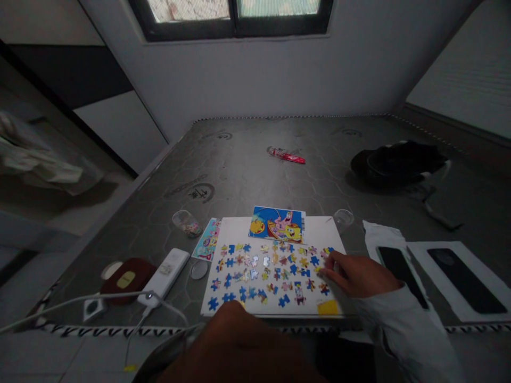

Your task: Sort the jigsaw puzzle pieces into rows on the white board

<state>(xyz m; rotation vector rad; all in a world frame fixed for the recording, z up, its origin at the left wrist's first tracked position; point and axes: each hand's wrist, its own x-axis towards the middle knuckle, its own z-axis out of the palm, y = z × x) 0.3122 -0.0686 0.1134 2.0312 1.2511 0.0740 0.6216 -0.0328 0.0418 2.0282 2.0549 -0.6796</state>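
Observation:
My right hand [351, 271] reaches in from the right, its fingers bent and closed at the tips on a small yellowish puzzle piece [318, 269] at the right side of the white board [235, 227]. Many loose jigsaw pieces, mostly blue and yellow, lie spread in rough rows over that board, such as a blue puzzle piece [213, 304] at its lower left corner. At the board's back edge rests a cartoon picture card [275, 223]. Low in the middle a bare limb, apparently a bent knee, covers part of the front edge. My left hand does not show.
Left of the board are a clear cup [187, 223], a round lid [198, 269], a white power strip [167, 274] with cables and a brown case [128, 279]. Another clear cup [343, 218], phone [401, 271] and dark bag [399, 162] are right. A red object [289, 156] lies behind.

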